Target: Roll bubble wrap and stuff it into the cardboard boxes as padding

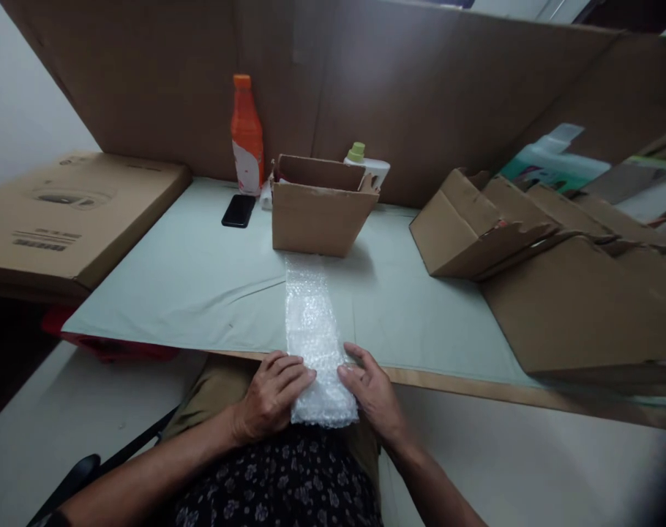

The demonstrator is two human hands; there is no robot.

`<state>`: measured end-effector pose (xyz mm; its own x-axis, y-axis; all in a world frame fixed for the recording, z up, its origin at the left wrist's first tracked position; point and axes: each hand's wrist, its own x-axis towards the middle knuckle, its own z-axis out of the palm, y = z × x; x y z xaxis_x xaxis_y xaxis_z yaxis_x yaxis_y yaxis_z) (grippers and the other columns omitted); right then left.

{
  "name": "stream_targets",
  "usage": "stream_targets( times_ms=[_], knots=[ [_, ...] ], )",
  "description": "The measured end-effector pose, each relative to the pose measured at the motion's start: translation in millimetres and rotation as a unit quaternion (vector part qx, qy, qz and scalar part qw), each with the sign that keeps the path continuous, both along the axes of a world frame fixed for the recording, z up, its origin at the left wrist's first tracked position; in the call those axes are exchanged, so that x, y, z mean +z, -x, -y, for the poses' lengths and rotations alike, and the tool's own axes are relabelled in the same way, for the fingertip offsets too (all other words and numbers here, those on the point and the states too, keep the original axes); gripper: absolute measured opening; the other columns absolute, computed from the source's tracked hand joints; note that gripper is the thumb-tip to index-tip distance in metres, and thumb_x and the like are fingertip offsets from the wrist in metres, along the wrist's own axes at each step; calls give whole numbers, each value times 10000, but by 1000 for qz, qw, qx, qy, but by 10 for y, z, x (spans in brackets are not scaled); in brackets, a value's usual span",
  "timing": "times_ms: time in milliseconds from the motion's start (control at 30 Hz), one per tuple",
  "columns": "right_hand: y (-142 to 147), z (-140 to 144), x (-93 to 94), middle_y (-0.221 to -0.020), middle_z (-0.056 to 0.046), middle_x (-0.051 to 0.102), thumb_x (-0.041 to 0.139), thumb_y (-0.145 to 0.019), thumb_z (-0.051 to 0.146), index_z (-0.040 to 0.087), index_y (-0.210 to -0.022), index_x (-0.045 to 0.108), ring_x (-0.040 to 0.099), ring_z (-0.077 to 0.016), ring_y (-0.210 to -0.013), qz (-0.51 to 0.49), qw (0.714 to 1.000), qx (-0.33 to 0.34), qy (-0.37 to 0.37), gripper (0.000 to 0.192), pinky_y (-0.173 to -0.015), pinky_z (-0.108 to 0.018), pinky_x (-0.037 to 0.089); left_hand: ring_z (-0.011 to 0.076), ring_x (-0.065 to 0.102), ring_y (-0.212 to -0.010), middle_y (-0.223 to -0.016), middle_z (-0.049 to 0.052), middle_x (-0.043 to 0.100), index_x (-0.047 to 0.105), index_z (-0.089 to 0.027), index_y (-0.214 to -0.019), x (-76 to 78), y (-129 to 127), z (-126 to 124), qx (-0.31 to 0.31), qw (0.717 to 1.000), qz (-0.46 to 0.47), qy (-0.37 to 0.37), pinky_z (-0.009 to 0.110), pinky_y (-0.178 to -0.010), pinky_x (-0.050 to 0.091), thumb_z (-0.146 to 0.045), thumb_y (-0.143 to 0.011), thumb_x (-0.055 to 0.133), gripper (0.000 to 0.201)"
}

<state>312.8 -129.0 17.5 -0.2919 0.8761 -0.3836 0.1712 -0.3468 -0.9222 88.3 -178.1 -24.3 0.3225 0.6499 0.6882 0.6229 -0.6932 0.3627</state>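
- Flat carton (75, 212), far left: lies on its broad face beside the table, printed side up; the print shows a drawing and dark lines of text, too blurred to read.
- Phone (238, 211): face down on the pale green table cover (190, 285), parked well clear of the hands.
- Orange bottle (247, 135): upright against the cardboard backdrop; its white label carries no legible writing.
- Left hand (272, 395): fingers curled, pressing the near left edge of the bubble wrap (316, 337); a light hold, not a clenched fist.
- Bubble wrap: a long strip running from the open box toward the person, its near end hanging over the table edge onto the lap, pinched between both hands, apparently to keep it flat.
- Open box (317, 208): flaps up, touching the strip's far end.
- Right hand (370, 388): fingertips resting on the strip's right edge, mirroring the left.
- White bottle with a green cap (366, 162): behind the box.
- Folded cartons (530, 249), right: stacked leaning, unmarked.
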Motion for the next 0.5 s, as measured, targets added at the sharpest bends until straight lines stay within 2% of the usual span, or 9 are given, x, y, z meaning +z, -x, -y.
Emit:
stream_targets(
  times_ms=[67, 133, 200, 267, 333, 433, 500],
  knots=[
    [-146, 22, 83, -892, -76, 723, 536, -908, 585, 188, -1333, 483, 696, -216, -736, 34, 998, 13, -48, 584, -684, -357, 574, 264, 656, -1061, -1075, 116, 733, 555, -197, -1324, 117, 22, -5, -6, 994, 76, 82, 459, -934, 503, -162, -890, 506, 438],
    [-282, 32, 170, -1095, -118, 714, 542, -920, 554, 213, -1365, 502, 709, -240, -914, 74, 988, 41, -132, 562, -828, -398, 578, 245, 672, -994, -1050, 106, 734, 617, -205, -1230, 232, 42, 0, 19, 972, 151, 177, 414, -867, 535, -202, -901, 530, 341],
    [-324, 30, 225, -1380, -145, 602, 652, -867, 462, 248, -1456, 436, 620, -286, -1208, 108, 966, 87, -220, 663, -1016, -463, 509, 222, 676, -955, -1039, 94, 735, 648, -203, -1181, 314, 48, 3, 50, 946, 196, 252, 370, -835, 548, -225, -908, 554, 290],
    [-244, 15, 233, -1499, -138, 508, 716, -816, 361, 269, -1527, 343, 497, -303, -1365, 136, 944, 126, -273, 808, -1110, -515, 427, 209, 675, -930, -1029, 79, 736, 658, -206, -1186, 357, 41, -3, 70, 929, 215, 294, 353, -829, 550, -243, -906, 569, 296],
    [-94, -13, 205, -1421, -125, 585, 685, -833, 305, 260, -1526, 357, 549, -280, -1311, 158, 934, 131, -294, 768, -1098, -504, 441, 207, 676, -934, -1043, 68, 738, 662, -218, -1197, 377, 32, -16, 77, 918, 225, 318, 349, -833, 550, -250, -897, 572, 315],
    [87, -73, 146, -1235, -103, 701, 631, -859, 298, 239, -1420, 522, 675, -246, -1097, 173, 933, 126, -290, 574, -980, -422, 535, 215, 687, -934, -1029, 65, 751, 692, -217, -1114, 397, 29, -37, 70, 910, 231, 336, 347, -819, 556, -250, -884, 567, 264],
    [132, -125, 111, -1215, -98, 717, 638, -846, 318, 236, -1347, 596, 693, -252, -1055, 183, 934, 130, -279, 510, -923, -397, 562, 216, 695, -905, -986, 62, 757, 697, -210, -1051, 404, 30, -50, 74, 906, 236, 343, 343, -792, 561, -252, -880, 562, 222]
  ],
)
